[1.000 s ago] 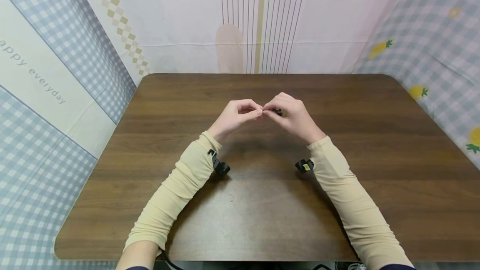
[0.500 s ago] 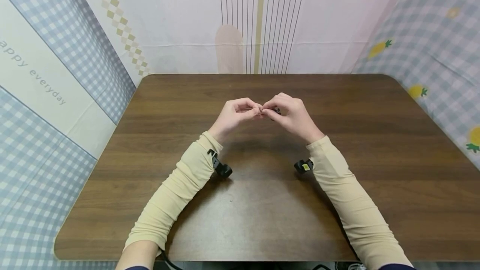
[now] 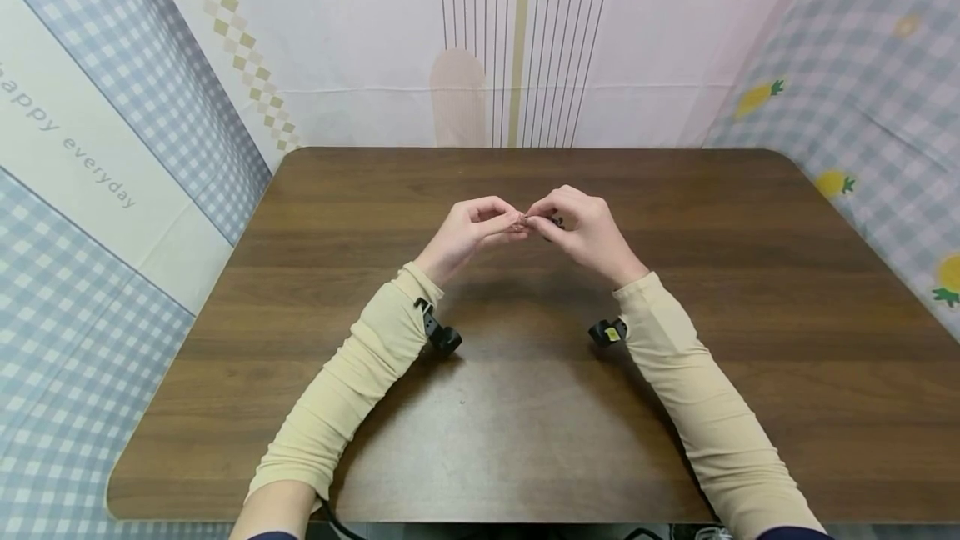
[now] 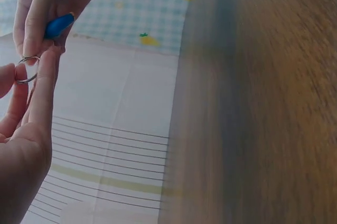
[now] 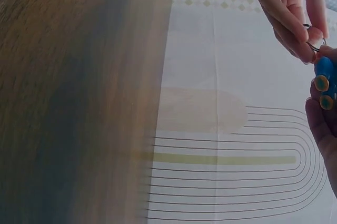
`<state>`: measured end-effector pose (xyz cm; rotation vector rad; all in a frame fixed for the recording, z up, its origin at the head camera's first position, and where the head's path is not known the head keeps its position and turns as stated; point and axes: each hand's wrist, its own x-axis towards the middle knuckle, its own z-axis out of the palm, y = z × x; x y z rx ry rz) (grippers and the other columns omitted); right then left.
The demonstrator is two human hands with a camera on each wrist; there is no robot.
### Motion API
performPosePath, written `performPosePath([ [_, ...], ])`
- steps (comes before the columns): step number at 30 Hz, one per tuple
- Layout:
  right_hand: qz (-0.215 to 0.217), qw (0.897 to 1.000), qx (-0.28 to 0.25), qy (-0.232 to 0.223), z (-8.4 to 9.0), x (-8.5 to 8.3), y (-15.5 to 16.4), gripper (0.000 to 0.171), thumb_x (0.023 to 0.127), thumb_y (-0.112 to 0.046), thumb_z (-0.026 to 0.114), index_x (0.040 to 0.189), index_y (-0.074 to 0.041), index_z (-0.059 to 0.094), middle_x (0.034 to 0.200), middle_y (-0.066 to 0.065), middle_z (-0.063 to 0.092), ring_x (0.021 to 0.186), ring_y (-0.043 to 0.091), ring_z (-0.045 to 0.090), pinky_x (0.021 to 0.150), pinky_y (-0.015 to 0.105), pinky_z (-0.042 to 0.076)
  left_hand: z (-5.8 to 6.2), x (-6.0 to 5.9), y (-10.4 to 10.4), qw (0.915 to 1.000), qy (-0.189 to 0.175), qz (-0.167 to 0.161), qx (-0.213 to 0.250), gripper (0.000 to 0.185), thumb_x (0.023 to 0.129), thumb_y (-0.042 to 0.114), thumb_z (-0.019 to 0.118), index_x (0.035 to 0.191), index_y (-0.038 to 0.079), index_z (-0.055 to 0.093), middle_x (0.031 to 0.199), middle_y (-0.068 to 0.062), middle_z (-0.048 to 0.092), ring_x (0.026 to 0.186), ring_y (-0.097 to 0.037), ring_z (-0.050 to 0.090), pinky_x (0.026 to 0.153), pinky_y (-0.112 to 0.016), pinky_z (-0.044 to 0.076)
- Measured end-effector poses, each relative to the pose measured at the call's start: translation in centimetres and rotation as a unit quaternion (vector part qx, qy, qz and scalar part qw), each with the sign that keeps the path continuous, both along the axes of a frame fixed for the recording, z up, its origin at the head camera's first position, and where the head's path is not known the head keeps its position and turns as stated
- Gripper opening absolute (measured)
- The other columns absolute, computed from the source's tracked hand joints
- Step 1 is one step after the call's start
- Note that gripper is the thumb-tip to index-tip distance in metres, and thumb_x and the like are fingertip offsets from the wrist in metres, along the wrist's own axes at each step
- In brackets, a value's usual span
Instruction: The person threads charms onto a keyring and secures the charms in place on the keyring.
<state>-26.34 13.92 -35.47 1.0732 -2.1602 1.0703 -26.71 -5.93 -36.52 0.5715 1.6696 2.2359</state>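
Barely any shift: my left hand (image 3: 472, 227) still pinches the metal ring (image 4: 26, 70), right hand (image 3: 585, 227) grips the blue fob (image 5: 325, 74) above the worktop (image 3: 750, 273).

A staged recording booth rather than a lived-in room: a dark wood-grain tabletop (image 3: 525, 423) is boxed in on 3 sides by hung printed cloths, a pink arch-patterned backdrop (image 3: 517, 40), a checked sheet reading "happy everyday" (image 3: 90, 165), and a pineapple-print gingham cloth (image 3: 862, 98).
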Motion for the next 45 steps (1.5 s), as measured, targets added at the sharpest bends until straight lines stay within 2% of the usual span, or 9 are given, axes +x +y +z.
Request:
performPosePath([
  [7, 0.003, 1.000, 0.017, 0.006, -0.03, -0.09, 0.01, 0.008, 0.080, 0.000, 0.075, 0.087, -0.002, 0.072, 0.080, 0.008, 0.068, 0.078, 0.014, 0.059, 0.072, 0.016, 0.045, -0.02, -0.10, 0.04, 0.9990, 0.014, 0.001, -0.041, 0.014, 0.096, 0.000, 0.054, 0.102, -0.011, 0.060, 0.093, -0.006, 0.068, 0.088, -0.020, 0.071, 0.092, -0.038, 0.056],
  [12, 0.002, 1.000, 0.015, 0.009, -0.21, -0.11, -0.02, 0.009, 0.080, 0.000, 0.076, 0.087, -0.002, 0.071, 0.081, 0.008, 0.068, 0.078, 0.015, 0.060, 0.073, 0.015, 0.045, -0.23, -0.07, 0.04, 0.9997, 0.015, 0.000, -0.021, 0.009, 0.096, -0.003, 0.053, 0.097, -0.005, 0.062, 0.092, -0.005, 0.069, 0.087, -0.016, 0.070, 0.091, -0.037, 0.057],
  [17, 0.009, 1.000, 0.008, 0.014, -0.18, -0.12, -0.01, 0.010, 0.079, 0.001, 0.076, 0.087, -0.002, 0.071, 0.080, 0.008, 0.068, 0.078, 0.015, 0.059, 0.073, 0.015, 0.045, -0.32, -0.17, -0.12, 0.9997, -0.001, -0.022, 0.013, 0.018, 0.096, -0.005, 0.050, 0.093, 0.004, 0.065, 0.095, -0.006, 0.069, 0.091, -0.016, 0.070, 0.094, -0.036, 0.056],
  [20, 0.017, 1.000, 0.006, 0.015, 0.01, -0.08, 0.01, 0.010, 0.079, 0.002, 0.076, 0.087, -0.002, 0.071, 0.080, 0.008, 0.068, 0.077, 0.014, 0.059, 0.072, 0.017, 0.046, -0.20, -0.25, -0.36, 0.9991, -0.015, -0.038, 0.014, 0.022, 0.097, -0.004, 0.048, 0.091, 0.007, 0.066, 0.095, -0.005, 0.069, 0.092, -0.017, 0.070, 0.093, -0.034, 0.056],
  [24, 0.019, 0.999, 0.015, 0.020, -0.01, -0.09, 0.01, 0.011, 0.079, 0.002, 0.076, 0.087, -0.002, 0.071, 0.080, 0.007, 0.068, 0.077, 0.014, 0.058, 0.071, 0.017, 0.045, -0.09, -0.32, -0.60, 0.9985, -0.018, -0.047, -0.019, 0.019, 0.098, -0.002, 0.047, 0.091, 0.004, 0.064, 0.092, -0.006, 0.069, 0.089, -0.019, 0.069, 0.092, -0.035, 0.056],
  [29, 0.013, 0.998, 0.040, 0.037, -0.28, -0.16, 0.03, 0.010, 0.080, 0.003, 0.075, 0.087, -0.003, 0.070, 0.079, 0.007, 0.068, 0.077, 0.015, 0.058, 0.069, 0.020, 0.045, -0.10, -0.25, -0.46, 0.9955, 0.028, -0.051, -0.075, 0.014, 0.098, 0.002, 0.050, 0.093, -0.005, 0.061, 0.095, -0.020, 0.068, 0.086, -0.017, 0.070, 0.098, -0.051, 0.051],
  [33, 0.015, 0.998, 0.050, 0.046, -0.28, -0.08, 0.03, 0.010, 0.081, 0.003, 0.074, 0.087, -0.003, 0.070, 0.079, 0.007, 0.068, 0.078, 0.015, 0.058, 0.070, 0.020, 0.046, -0.14, -0.13, -0.30, 0.9937, 0.044, -0.053, -0.089, 0.012, 0.098, 0.002, 0.051, 0.093, -0.005, 0.059, 0.100, -0.029, 0.064, 0.084, -0.017, 0.070, 0.098, -0.058, 0.048],
  [42, 0.019, 0.999, 0.025, 0.030, -0.14, 0.03, -0.03, 0.010, 0.079, 0.003, 0.075, 0.087, -0.002, 0.070, 0.079, 0.006, 0.068, 0.077, 0.014, 0.058, 0.069, 0.025, 0.047, -0.19, -0.13, -0.34, 0.9964, 0.035, -0.050, -0.058, 0.016, 0.098, 0.000, 0.051, 0.086, 0.000, 0.060, 0.088, -0.010, 0.070, 0.084, -0.018, 0.071, 0.098, -0.060, 0.046],
  [45, 0.018, 0.999, 0.017, 0.020, -0.07, 0.05, -0.04, 0.010, 0.079, 0.002, 0.076, 0.087, -0.002, 0.071, 0.080, 0.007, 0.068, 0.077, 0.014, 0.058, 0.070, 0.025, 0.048, -0.25, -0.24, -0.29, 0.9974, 0.032, -0.045, -0.047, 0.018, 0.098, -0.002, 0.049, 0.085, 0.001, 0.061, 0.087, -0.007, 0.071, 0.083, -0.017, 0.071, 0.096, -0.054, 0.051],
])
